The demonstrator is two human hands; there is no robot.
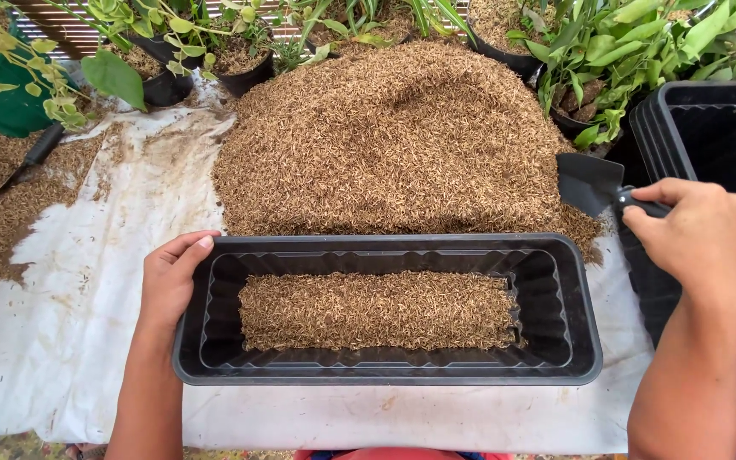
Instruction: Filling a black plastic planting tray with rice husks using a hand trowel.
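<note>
A long black plastic planter trough (385, 370) lies across the white sheet in front of me, with a thin layer of brown husk (376, 311) covering its bottom. My left hand (168, 281) rests on the trough's left end, thumb over the rim. My right hand (696, 234) grips the handle of a small black trowel (588, 181), whose blade points left at the right foot of a large husk pile (393, 145) just behind the trough.
A stack of empty black troughs (717, 136) stands at the right. Potted green plants (623, 60) line the back edge. A green pot (2, 106) and a second dark tool (31, 158) lie at the far left on scattered husk. A white sheet (87, 341) covers the surface.
</note>
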